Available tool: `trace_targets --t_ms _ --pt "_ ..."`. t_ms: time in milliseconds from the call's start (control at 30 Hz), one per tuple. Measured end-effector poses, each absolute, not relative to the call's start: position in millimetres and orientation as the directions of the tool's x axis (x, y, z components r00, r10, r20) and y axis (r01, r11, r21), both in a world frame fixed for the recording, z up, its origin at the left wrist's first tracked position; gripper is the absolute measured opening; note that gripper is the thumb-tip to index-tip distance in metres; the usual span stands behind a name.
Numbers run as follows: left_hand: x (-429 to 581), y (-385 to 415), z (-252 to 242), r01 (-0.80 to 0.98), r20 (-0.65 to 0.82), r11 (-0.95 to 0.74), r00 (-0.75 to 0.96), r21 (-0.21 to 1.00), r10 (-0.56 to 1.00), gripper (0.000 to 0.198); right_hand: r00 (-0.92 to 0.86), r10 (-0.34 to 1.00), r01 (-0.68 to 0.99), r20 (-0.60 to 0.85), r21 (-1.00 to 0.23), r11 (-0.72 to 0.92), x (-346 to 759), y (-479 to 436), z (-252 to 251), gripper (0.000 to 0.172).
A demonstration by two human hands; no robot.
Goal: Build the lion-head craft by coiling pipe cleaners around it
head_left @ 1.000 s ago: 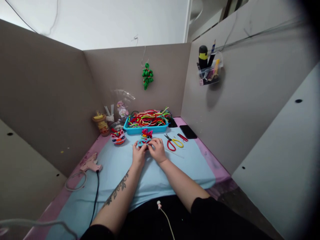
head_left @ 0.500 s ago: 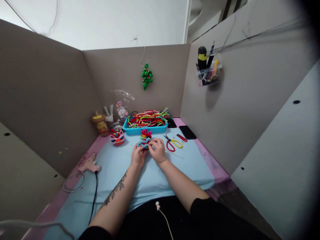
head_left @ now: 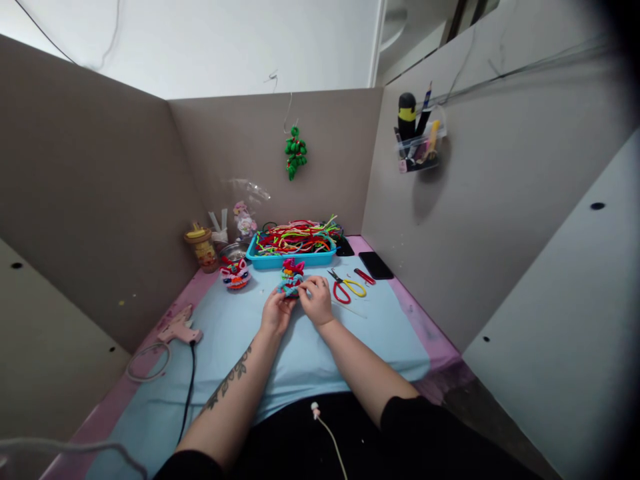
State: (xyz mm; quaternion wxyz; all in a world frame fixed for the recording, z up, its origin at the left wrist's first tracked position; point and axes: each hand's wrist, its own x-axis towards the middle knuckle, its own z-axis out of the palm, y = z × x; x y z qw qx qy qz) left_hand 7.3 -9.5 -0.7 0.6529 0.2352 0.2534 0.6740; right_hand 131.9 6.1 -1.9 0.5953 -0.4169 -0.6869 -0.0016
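Observation:
Both hands meet over the light blue mat (head_left: 350, 333) near its far edge. My left hand (head_left: 275, 313) and my right hand (head_left: 315, 301) pinch a small blue and red pipe-cleaner figure (head_left: 290, 280) from either side, fingers curled round its lower part. The figure's red top sticks up above my fingertips. Just behind it stands a blue tray (head_left: 293, 260) heaped with coloured pipe cleaners (head_left: 297, 235).
Red and yellow scissors (head_left: 347, 288) and a red tool (head_left: 365, 275) lie right of my hands, a black phone (head_left: 376, 265) beyond. A finished lion-like figure (head_left: 235, 275), a jar (head_left: 203, 248) and a pink glue gun (head_left: 177, 330) sit left. Grey partition walls enclose the desk.
My hands have shifted the figure slightly, its blue part now tucked between my fingers; otherwise nothing on the desk has moved.

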Motion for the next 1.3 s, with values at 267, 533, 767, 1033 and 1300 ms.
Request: trace_targets --t_ms 267,533,767,1033,1300 --pt "8.9 -9.7 0.0 -0.750 -0.021 -0.028 -0.056 0.661 0.998 0.021 0.063 0.552 0.579 0.832 -0.481 0.658 133.5 6.6 -1.1 0.008" --pt "12.9 -13.0 1.9 -0.714 0.010 -0.075 -0.095 0.696 0.995 0.026 0.121 0.564 0.567 0.817 -0.523 0.636 132.8 5.4 0.1 0.011" --pt "9.2 -8.9 0.3 -0.711 0.027 -0.097 -0.109 0.696 0.994 0.026 0.111 0.581 0.529 0.806 -0.543 0.652 129.9 6.3 -0.8 0.008" --pt "-0.1 -6.5 6.9 -0.752 0.010 -0.104 -0.128 0.651 0.992 0.017 0.089 0.613 0.441 0.785 -0.583 0.683 143.9 9.6 2.1 0.014" --pt "8.9 -12.1 8.2 -0.736 0.060 -0.130 -0.121 0.665 0.991 0.031 -0.045 0.568 0.503 0.822 -0.472 0.724 136.2 8.1 -2.1 0.008"
